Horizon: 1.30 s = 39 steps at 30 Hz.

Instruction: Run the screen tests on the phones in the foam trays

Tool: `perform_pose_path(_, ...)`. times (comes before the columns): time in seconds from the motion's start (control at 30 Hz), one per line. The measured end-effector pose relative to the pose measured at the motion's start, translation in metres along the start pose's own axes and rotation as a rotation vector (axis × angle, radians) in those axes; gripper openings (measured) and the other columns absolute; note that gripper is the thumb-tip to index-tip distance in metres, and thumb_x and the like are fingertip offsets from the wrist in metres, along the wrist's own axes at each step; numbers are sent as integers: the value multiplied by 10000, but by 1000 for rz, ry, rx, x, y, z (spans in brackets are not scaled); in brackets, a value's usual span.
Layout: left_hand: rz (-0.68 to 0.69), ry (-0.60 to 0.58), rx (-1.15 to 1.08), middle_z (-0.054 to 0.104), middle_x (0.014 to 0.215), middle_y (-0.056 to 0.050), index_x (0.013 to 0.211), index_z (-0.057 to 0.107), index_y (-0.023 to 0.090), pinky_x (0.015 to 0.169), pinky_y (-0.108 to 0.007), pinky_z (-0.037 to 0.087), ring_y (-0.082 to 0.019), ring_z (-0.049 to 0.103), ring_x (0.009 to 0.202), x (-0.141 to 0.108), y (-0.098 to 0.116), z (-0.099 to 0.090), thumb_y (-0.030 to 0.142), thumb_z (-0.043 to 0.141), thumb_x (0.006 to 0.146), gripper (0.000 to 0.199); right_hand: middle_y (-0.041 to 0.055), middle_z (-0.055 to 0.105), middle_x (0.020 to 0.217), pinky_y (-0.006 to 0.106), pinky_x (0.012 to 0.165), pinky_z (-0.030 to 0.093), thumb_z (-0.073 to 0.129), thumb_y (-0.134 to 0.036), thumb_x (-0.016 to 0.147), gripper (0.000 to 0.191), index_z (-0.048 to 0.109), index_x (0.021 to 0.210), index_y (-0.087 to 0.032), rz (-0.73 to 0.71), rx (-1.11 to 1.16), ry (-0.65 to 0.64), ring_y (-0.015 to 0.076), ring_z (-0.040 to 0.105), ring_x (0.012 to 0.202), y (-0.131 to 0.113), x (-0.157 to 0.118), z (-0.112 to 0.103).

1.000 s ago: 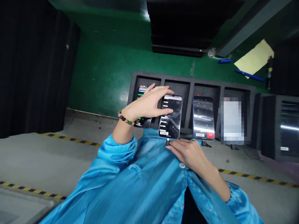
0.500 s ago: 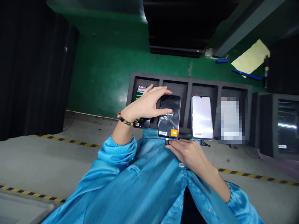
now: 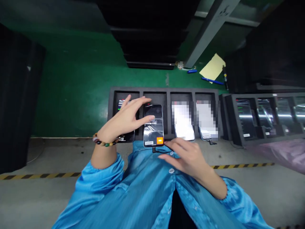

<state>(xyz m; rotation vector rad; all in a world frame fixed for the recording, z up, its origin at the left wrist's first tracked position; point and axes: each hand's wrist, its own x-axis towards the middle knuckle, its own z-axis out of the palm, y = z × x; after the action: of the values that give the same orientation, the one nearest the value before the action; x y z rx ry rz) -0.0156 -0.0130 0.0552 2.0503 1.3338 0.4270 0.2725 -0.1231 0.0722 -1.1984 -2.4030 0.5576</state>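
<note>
A dark-screened phone (image 3: pixel 153 130) with an orange button lies in the second compartment of a black foam tray (image 3: pixel 168 121). My left hand (image 3: pixel 126 119), fingers apart, reaches over its upper left part, the thumb over the screen. Below the phone's bottom edge, a black cable plug (image 3: pixel 154 149) is attached. My right hand (image 3: pixel 186 156) is open at the phone's lower right corner, thumb and fingers apart, holding nothing. Partly under my left hand lies another phone (image 3: pixel 127 137) in the leftmost compartment. Two bright-screened phones, a third (image 3: pixel 184 127) and a fourth (image 3: pixel 206 122), lie to the right.
Another tray (image 3: pixel 232 122) with several dark phones stands at the right. Beyond the trays on the green surface (image 3: pixel 76 86) lie yellow paper (image 3: pixel 213 67), a blue pen (image 3: pixel 213 81), a blue cap (image 3: pixel 192 71) and a black marker (image 3: pixel 225 78). Someone's pink sleeve (image 3: pixel 281 154) shows at right.
The view has shifted, so the trays appear further left and more phones show at right. My right hand has left the cable plug and its fingers have spread. My left hand stays over the phone.
</note>
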Motion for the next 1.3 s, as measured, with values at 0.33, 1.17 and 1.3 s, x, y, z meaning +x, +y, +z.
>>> perform_pose_path(0.33,-410,816,45,757,1349,-132,1355,718,143,1124,-462,519,-293,702,1286,-71,-85,-17,451,457,1149,453,-11,592,632,304,696,389,869,-326,853,468,562,548,-150,524,-340,101,57,548,600,281,134,-131)
perform_pose_path(1.17,-536,837,214,771,1144,-92,1016,731,183,1121,-468,406,-282,662,1146,-61,-108,20,453,254,1141,562,-65,558,541,251,479,463,864,-402,947,506,446,713,-240,629,603,592,103,536,445,138,-91,-48)
perform_pose_path(1.3,-468,853,221,784,1109,-80,978,746,185,1108,-459,433,-276,693,1134,-65,-109,21,451,281,1140,559,-76,523,544,235,456,396,842,-372,964,493,432,723,-239,622,631,604,87,493,439,138,-90,-43)
